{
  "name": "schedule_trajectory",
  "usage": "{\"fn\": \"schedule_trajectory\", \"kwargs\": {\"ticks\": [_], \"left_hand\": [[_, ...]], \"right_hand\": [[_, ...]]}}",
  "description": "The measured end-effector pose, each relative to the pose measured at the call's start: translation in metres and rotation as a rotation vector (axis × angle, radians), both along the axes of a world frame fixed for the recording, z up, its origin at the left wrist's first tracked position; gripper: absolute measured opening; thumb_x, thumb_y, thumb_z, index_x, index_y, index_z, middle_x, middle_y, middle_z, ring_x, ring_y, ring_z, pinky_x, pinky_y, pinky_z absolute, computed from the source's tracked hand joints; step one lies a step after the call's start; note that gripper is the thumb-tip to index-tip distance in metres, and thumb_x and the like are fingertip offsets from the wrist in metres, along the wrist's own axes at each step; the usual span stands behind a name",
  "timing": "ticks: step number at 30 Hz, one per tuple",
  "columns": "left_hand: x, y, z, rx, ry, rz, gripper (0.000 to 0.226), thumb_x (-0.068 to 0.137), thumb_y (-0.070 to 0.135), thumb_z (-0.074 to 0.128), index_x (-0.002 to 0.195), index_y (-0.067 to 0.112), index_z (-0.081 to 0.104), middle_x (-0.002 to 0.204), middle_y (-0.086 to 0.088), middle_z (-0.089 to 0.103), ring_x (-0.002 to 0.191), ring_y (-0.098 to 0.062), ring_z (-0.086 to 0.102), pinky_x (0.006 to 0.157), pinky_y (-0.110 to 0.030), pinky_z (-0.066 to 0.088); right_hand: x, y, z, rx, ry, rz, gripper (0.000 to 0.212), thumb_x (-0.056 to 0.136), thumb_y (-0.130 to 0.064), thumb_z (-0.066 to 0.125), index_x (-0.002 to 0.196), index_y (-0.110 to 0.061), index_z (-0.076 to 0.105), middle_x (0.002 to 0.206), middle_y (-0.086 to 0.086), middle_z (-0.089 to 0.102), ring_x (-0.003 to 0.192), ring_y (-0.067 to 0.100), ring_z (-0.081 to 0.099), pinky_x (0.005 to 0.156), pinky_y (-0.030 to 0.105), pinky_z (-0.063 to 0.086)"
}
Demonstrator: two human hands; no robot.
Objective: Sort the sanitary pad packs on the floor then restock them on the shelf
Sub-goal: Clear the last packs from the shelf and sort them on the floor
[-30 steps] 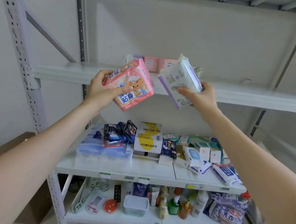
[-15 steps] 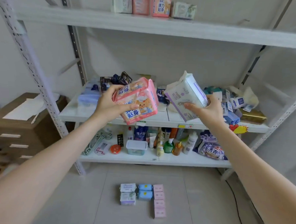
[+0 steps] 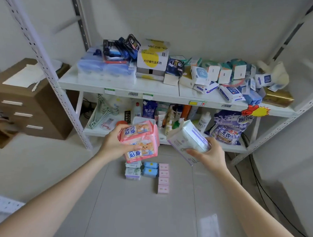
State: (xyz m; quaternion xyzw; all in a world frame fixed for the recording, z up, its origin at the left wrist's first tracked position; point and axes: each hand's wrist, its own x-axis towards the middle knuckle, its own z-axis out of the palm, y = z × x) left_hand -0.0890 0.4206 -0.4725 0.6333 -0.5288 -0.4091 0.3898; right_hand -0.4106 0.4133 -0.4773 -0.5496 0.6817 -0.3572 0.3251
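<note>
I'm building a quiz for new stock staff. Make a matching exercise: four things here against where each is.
Things: 1 bear packs; 2 big white pack; 3 blue packs; 4 detergent bag.
Places: a floor; b right hand; c bottom shelf; d left hand.
Pairs: 1-d, 2-b, 3-a, 4-c.

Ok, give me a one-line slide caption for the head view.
Left hand holds pink pad packs, right hand a white-and-purple pack, above sorted packs on the floor before the shelf.
</note>
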Motion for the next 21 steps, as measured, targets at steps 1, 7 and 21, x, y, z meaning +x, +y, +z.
{"fn": "schedule_trajectory", "kwargs": {"ticks": [1,7,21], "left_hand": [[-0.002,0.006,-0.009,0.018,0.000,0.002,0.074,0.051,0.018,0.096,0.112,0.029,0.057,0.103,0.013,0.068,0.095,-0.005,0.066,0.074,-0.021,0.053],[0.003,0.032,-0.055,0.109,-0.041,0.055,0.074,0.049,0.021,0.097,0.112,0.030,0.058,0.102,0.013,0.069,0.093,-0.003,0.066,0.076,-0.024,0.053],[0.093,-0.011,-0.184,0.263,-0.111,0.061,0.075,0.043,0.030,0.098,0.106,0.038,0.058,0.099,0.014,0.070,0.090,-0.003,0.067,0.077,-0.030,0.057]], "right_hand": [[-0.002,0.003,-0.010,0.025,-0.001,0.003,0.055,0.055,-0.039,0.090,0.095,-0.031,0.054,0.097,-0.012,0.062,0.085,-0.002,0.058,0.060,0.017,0.042],[0.000,0.009,-0.058,0.123,0.022,0.046,0.056,0.054,-0.041,0.090,0.096,-0.026,0.056,0.101,-0.005,0.061,0.090,0.007,0.059,0.068,0.024,0.047],[0.083,-0.038,-0.208,0.260,0.039,0.068,0.061,0.054,-0.035,0.092,0.103,-0.018,0.059,0.100,0.000,0.062,0.089,0.016,0.060,0.073,0.028,0.047]]}}
